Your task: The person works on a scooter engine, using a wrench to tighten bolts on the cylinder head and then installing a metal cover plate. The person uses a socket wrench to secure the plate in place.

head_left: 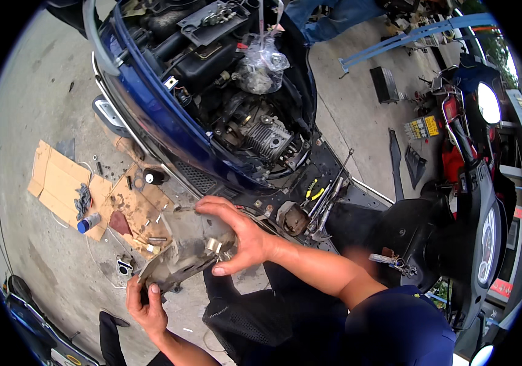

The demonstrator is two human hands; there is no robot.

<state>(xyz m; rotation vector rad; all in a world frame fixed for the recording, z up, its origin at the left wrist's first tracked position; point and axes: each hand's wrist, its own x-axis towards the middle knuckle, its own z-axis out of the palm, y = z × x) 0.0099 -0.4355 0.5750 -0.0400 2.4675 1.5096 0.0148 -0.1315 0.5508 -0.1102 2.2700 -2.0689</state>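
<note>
Between my two hands is a dirty grey engine cover (181, 241), a curved shell with a small shiny metal clip or fitting on its side, held tilted in front of my legs. My right hand (236, 235) wraps over its upper right end, thumb near the fitting. At the lower left corner, my left hand (147, 304) pinches the edge with thumb and fingers. Beyond stands a blue scooter (169, 116) with its body opened, baring a finned engine cylinder (268, 137). A clear plastic bag (262, 67) of parts hangs above that engine.
Wrenches (325, 210), yellow-handled pliers (316, 190) and a rusty metal part (293, 218) lie on the scooter's footboard. Left on the floor, stained cardboard (59, 183) carries a glove (82, 200), a blue-capped can (89, 223) and small parts. Keys (395, 263) hang at right.
</note>
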